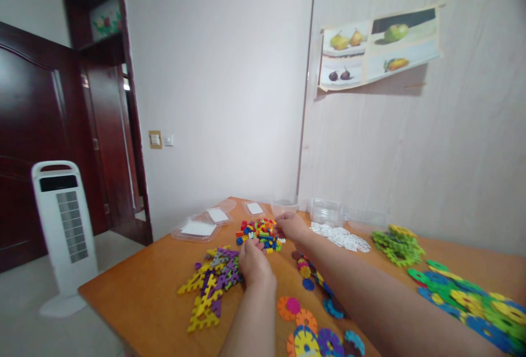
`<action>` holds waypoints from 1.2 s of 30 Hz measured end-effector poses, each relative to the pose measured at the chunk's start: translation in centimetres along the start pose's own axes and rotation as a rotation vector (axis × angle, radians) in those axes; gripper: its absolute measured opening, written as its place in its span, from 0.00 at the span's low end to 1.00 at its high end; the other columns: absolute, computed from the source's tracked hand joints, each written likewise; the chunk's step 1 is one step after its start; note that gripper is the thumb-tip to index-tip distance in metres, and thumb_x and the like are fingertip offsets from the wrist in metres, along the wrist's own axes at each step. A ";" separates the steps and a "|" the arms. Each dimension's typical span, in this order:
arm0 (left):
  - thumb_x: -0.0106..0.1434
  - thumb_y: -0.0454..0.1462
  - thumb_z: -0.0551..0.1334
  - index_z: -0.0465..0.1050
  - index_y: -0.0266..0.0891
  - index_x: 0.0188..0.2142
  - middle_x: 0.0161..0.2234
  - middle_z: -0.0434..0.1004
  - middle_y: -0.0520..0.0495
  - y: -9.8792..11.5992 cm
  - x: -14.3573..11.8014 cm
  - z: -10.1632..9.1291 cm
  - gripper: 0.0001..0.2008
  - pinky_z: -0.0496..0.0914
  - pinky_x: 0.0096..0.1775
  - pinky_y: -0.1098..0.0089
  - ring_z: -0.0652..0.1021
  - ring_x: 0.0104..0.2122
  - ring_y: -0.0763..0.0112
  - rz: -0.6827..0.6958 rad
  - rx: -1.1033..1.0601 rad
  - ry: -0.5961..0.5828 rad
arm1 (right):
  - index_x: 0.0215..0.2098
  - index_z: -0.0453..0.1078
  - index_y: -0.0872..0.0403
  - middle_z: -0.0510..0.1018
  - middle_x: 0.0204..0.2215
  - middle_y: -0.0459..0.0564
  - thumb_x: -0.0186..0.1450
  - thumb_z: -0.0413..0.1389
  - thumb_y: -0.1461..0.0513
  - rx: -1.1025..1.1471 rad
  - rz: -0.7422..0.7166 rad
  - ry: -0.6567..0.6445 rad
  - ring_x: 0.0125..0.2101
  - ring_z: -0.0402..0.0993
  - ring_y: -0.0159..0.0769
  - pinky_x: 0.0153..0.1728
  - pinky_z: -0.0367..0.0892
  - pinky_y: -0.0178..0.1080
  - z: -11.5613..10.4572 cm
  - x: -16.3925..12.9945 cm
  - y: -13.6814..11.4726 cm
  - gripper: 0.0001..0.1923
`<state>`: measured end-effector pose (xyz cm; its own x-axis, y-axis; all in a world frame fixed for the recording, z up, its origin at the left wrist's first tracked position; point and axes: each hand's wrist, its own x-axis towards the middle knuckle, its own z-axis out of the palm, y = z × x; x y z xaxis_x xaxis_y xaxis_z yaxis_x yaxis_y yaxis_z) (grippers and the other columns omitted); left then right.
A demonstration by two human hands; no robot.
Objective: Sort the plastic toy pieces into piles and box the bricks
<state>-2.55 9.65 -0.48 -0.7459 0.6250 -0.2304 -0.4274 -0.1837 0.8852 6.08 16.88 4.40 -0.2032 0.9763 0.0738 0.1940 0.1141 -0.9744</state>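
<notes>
Hands first: both are out over the orange bench (pixel 143 291), working at a heap of small mixed-colour bricks (pixel 259 233) near its far edge. The left hand (pixel 253 261) sits at the near side of the heap with fingers curled in; looks like it's touching the bricks, but I can't tell if it's actually gripping any. The right hand (pixel 292 225) is at the heap's right edge, fingers bent down onto the bricks, and again too small to see whether it's pinching one.

Just left of the left hand is a spread of yellow and purple notched flat pieces (pixel 211 285). Round gear-like discs (pixel 306 329) in orange, blue and yellow lie between and under the forearms. Further right: a white pile of flat pieces (pixel 341 236), a green pile (pixel 398 244), then a mixed green, blue and yellow one (pixel 472 296).

Clear plastic lids with white labels (pixel 203 225) sit at the far left corner, clear tubs (pixel 326 211) by the wall. No writing is readable on the labels. A fruit poster (pixel 378 50) hangs on the wall and a white tower fan (pixel 63 225) stands on the floor.
</notes>
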 end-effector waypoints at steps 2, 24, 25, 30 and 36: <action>0.55 0.40 0.56 0.74 0.37 0.31 0.29 0.78 0.45 0.0 -0.1 0.1 0.11 0.70 0.34 0.66 0.79 0.33 0.63 0.010 0.004 0.000 | 0.31 0.67 0.56 0.73 0.18 0.43 0.62 0.56 0.69 0.029 0.035 0.010 0.19 0.70 0.28 0.23 0.67 0.31 -1.1 -1.8 0.1 0.04; 0.49 0.39 0.58 0.72 0.36 0.27 0.24 0.74 0.50 1.3 -2.0 0.9 0.08 0.63 0.26 0.74 0.70 0.22 0.75 0.102 0.187 -0.167 | 0.31 0.68 0.54 0.70 0.19 0.42 0.58 0.55 0.59 -0.246 0.158 0.011 0.21 0.64 0.29 0.22 0.57 0.31 -19.8 -25.6 5.1 0.06; 0.48 0.38 0.58 0.72 0.36 0.26 0.24 0.74 0.50 1.3 -2.1 0.9 0.08 0.62 0.25 0.74 0.70 0.22 0.75 0.106 0.197 -0.174 | 0.31 0.69 0.54 0.72 0.21 0.42 0.58 0.54 0.60 -0.284 0.153 0.000 0.22 0.65 0.29 0.23 0.57 0.31 -20.0 -25.9 5.3 0.05; 0.47 0.39 0.59 0.73 0.36 0.26 0.24 0.74 0.50 1.5 -2.3 0.8 0.09 0.58 0.23 0.75 0.70 0.21 0.76 0.113 0.247 -0.223 | 0.30 0.69 0.53 0.76 0.24 0.44 0.62 0.52 0.60 -0.560 0.006 0.036 0.25 0.69 0.31 0.25 0.58 0.32 -19.9 -25.5 6.1 0.06; 0.47 0.41 0.60 0.74 0.36 0.28 0.22 0.74 0.50 1.2 -2.3 0.0 0.11 0.61 0.24 0.75 0.70 0.21 0.75 0.250 0.378 -0.340 | 0.27 0.66 0.52 0.75 0.23 0.45 0.68 0.49 0.53 -0.790 -0.105 0.154 0.25 0.69 0.32 0.26 0.53 0.34 -18.4 -25.0 7.8 0.16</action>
<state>-1.34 7.93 1.10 -0.5677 0.8180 0.0930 0.0007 -0.1125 0.9936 30.36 -3.30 -1.12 -0.1352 0.9611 0.2408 0.8132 0.2465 -0.5273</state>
